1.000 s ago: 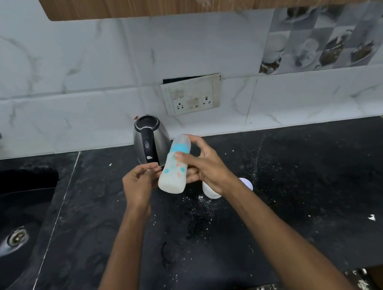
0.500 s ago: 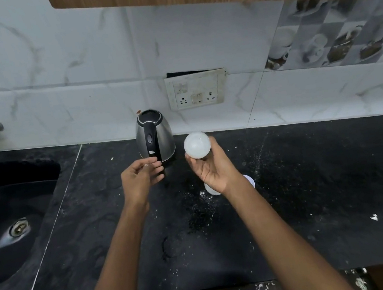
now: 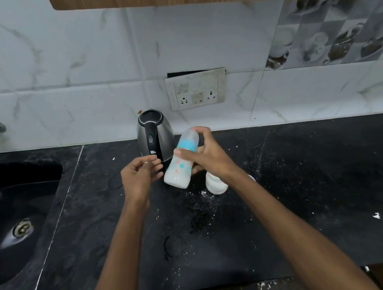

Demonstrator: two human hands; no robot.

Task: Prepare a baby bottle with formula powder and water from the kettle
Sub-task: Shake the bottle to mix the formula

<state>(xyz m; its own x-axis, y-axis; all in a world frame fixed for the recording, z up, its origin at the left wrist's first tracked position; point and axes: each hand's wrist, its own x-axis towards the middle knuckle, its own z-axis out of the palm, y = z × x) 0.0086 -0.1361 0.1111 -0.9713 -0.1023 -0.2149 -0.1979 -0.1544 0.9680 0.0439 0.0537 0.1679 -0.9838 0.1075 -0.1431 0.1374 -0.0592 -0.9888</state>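
While right hand [image 3: 208, 157] fingers clamp it, bottle [image 3: 183, 160] tilts, cap up-right; left fingers curled.

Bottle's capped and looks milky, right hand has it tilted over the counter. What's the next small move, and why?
Probably keep shaking a little, then stand it upright on the counter. The right hand grips the baby bottle tilted, blue collar and cap on, with white liquid inside, so filling appears done. The left hand is free beside it, near the kettle. Whether the powder has fully dissolved cannot be seen.
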